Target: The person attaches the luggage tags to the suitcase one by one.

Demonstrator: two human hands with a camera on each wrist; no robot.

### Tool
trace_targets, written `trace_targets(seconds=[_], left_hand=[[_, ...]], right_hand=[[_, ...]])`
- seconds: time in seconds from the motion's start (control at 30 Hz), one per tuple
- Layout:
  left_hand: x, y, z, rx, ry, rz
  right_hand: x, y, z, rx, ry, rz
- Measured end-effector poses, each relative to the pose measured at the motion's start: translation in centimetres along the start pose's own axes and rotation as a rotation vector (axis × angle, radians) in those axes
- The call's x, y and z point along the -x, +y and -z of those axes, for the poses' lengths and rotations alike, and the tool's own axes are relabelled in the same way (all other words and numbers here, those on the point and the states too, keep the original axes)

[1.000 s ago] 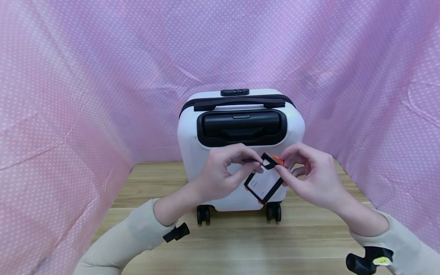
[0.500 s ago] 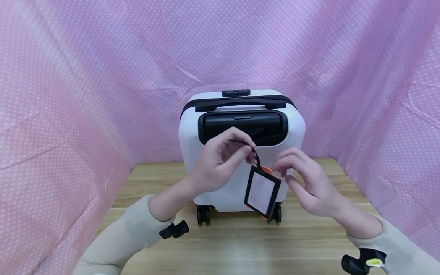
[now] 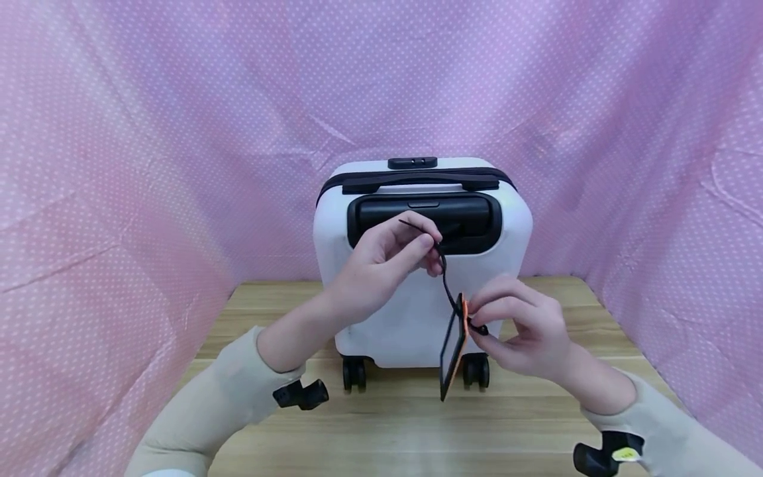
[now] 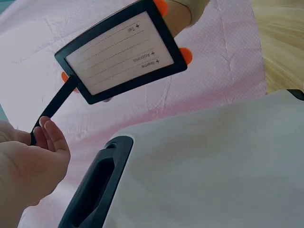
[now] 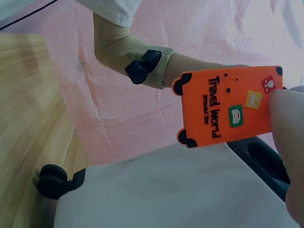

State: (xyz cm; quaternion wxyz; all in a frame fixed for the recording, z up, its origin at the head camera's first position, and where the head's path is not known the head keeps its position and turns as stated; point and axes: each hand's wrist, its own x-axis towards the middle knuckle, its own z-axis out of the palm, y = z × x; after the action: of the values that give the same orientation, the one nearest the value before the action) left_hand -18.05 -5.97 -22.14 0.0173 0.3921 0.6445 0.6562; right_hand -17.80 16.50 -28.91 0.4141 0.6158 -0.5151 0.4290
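A luggage tag (image 3: 454, 351) hangs edge-on in front of the white suitcase (image 3: 399, 338). Its black-framed face in the left wrist view carries a lined paper card (image 4: 118, 57); its orange back (image 5: 247, 126), lettered "Travel World", faces the right wrist camera. My left hand (image 3: 381, 271) pinches the black strap (image 3: 445, 278) above the tag, the strap's thin end sticking out past the fingers. Lower and to the right, my right hand (image 3: 530, 331) pinches the tag's upper end from the orange side, a small black piece of strap (image 3: 479, 328) showing between thumb and fingers.
The suitcase stands upright on its black wheels (image 3: 475, 371) on a wooden tabletop (image 3: 381, 424). A black handle (image 3: 420, 179) and a recessed pull handle (image 3: 471, 222) are at its top. Pink dotted cloth (image 3: 238, 99) hangs behind and at both sides.
The left hand has risen with the strap, and the tag has swung from face-on to edge-on. The right hand let go of the tag, then took hold again lower down.
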Motion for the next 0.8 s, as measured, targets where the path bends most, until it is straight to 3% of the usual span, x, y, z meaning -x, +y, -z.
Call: trace_targets(seconds=[0.1,0.3,0.47,0.57,0.63,0.73,0.8], left_hand=[[-0.1,0.3,0.0,0.025,-0.015,0.025],[-0.3,0.5,0.0,-0.026,-0.026,0.027],[-0.7,1.2,0.5,0.0,0.015,0.063],[-1.1,2.2,1.7,-0.028,0.071,0.024],[-1.5,2.9,2.9,-0.127,0.116,-0.058],[-2.1,3.7,5.0,-0.38,0.195,-0.203],[-2.3,3.9,6.4,-0.522,0.243,-0.25]], right_hand=[[-0.8,-0.1,-0.5,0.096,0.021,0.088],[-2.0,-0.2,-0.8,0.073,-0.038,0.189],[-2.8,-0.4,-0.1,0.065,-0.029,0.193],[-3.5,-0.6,0.9,0.073,-0.009,0.154],[-4.0,-0.5,1.6,0.059,0.015,0.118],[-4.8,-0.4,2.7,-0.022,0.052,0.04],[-5.4,-0.1,3.3,-0.099,0.087,-0.003]])
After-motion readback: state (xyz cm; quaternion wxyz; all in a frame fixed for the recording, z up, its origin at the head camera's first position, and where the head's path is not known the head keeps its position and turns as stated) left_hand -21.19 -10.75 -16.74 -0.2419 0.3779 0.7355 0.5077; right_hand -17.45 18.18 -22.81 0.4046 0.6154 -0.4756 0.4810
